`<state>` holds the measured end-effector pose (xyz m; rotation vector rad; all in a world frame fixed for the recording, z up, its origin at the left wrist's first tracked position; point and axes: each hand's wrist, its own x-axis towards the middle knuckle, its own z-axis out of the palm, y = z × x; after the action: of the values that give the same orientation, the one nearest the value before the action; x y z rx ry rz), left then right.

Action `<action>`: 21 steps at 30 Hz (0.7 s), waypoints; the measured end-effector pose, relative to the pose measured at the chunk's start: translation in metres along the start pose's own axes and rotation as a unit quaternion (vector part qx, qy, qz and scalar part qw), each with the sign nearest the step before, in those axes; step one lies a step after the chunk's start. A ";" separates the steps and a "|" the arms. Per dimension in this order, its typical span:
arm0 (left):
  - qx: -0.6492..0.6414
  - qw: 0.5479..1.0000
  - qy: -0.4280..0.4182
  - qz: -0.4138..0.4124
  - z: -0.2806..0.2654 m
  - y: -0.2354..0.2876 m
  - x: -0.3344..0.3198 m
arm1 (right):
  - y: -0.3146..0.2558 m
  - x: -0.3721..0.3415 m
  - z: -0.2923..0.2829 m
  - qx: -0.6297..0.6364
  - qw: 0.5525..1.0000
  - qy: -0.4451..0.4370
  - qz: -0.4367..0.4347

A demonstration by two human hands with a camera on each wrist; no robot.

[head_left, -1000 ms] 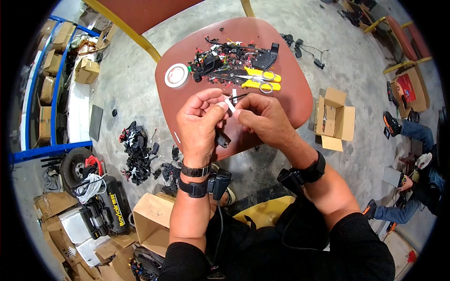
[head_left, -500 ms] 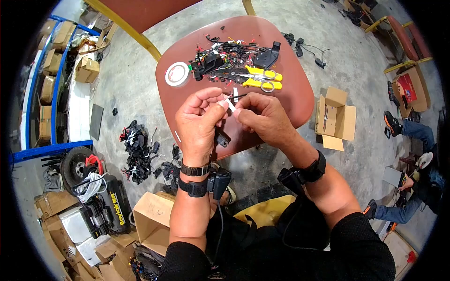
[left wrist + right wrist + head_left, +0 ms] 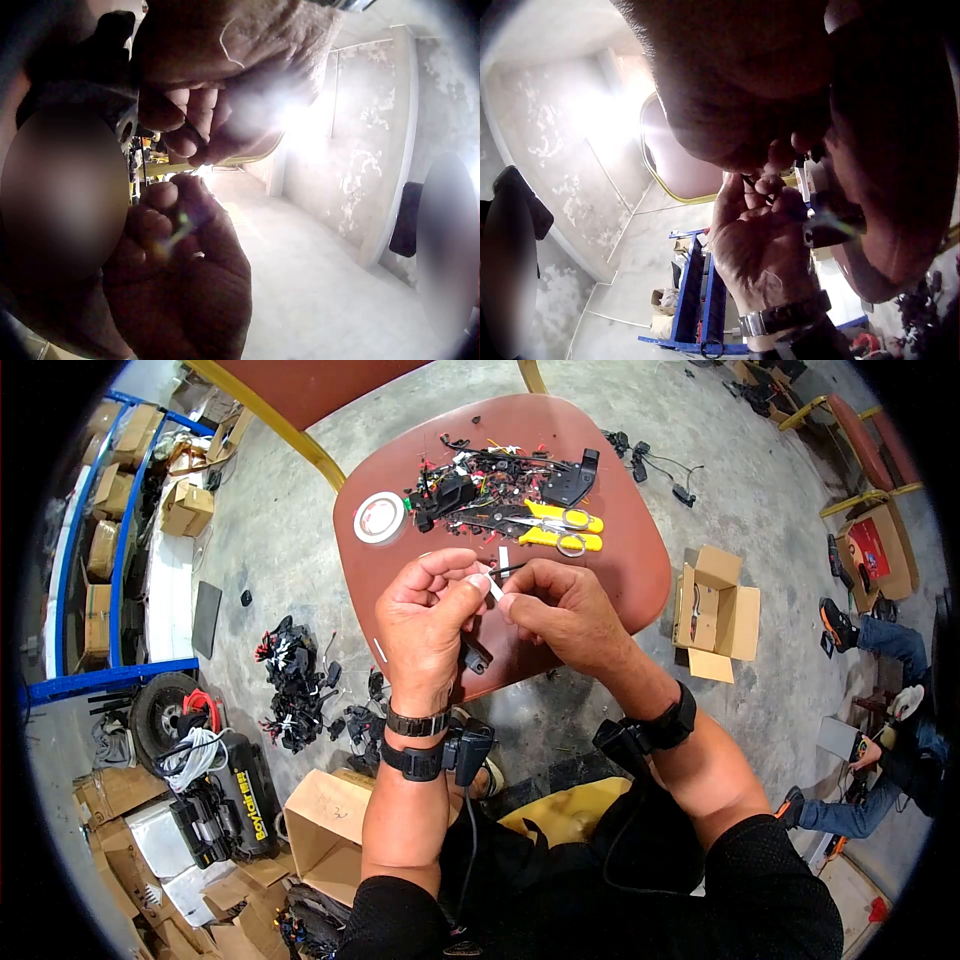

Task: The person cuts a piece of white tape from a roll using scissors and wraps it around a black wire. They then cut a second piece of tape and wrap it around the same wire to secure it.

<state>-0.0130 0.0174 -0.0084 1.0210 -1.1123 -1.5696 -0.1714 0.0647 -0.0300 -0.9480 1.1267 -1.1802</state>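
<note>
Over the front of a reddish-brown chair seat (image 3: 620, 585), both hands meet. My left hand (image 3: 428, 610) pinches one end of a short white strip (image 3: 494, 587) between thumb and forefinger. At the strip's lower end, my right hand (image 3: 565, 615) holds it with thumb and curled forefinger. A thin black cable (image 3: 509, 570) runs between the two hands, its ends hidden by the fingers. The right wrist view shows the dark cable (image 3: 757, 189) at the left hand's fingertips (image 3: 766, 184). Below the hands, a black plastic part (image 3: 475, 656) is near the seat's front edge.
Beyond the hands lie yellow-handled scissors (image 3: 560, 528), a heap of black parts and wire scraps (image 3: 490, 475), and a white tape roll (image 3: 380, 519). Another white strip (image 3: 503, 558) lies on the seat. An open carton (image 3: 715, 615) stands right; black connectors (image 3: 295, 685) lie on the floor left.
The hands keep the same hold on the white strip. The head view has shifted very slightly; nothing else visibly differs.
</note>
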 end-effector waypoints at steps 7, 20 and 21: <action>0.007 1.000 0.006 0.001 0.000 0.000 0.000 | 0.000 0.000 0.000 0.003 1.000 -0.004 0.010; -0.009 1.000 0.019 0.009 0.003 0.002 -0.001 | -0.002 0.000 0.002 -0.012 1.000 0.003 0.012; -0.011 1.000 0.019 0.010 0.003 0.001 -0.002 | -0.001 0.000 0.002 -0.012 1.000 0.003 0.014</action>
<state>-0.0155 0.0193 -0.0060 1.0171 -1.0743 -1.5370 -0.1700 0.0644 -0.0287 -0.9436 1.1570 -1.1493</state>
